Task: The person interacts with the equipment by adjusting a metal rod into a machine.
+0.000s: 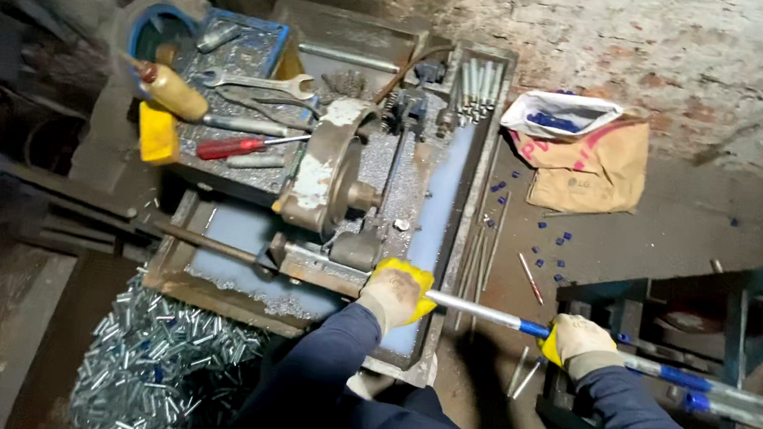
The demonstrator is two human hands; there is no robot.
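Gripping the long metal pipe with both gloves: left hand closed around it right by the cutting machine, right hand wrapped around it further back.

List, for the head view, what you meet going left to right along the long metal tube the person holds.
Heap of cut metal pieces → cutting machine → left hand → bare tube → right hand → blue-banded tube end.

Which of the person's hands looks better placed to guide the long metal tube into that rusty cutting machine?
Probably the left hand: it grips the long silvery metal tube right at the rusty cutting machine. The right hand holds it farther back.
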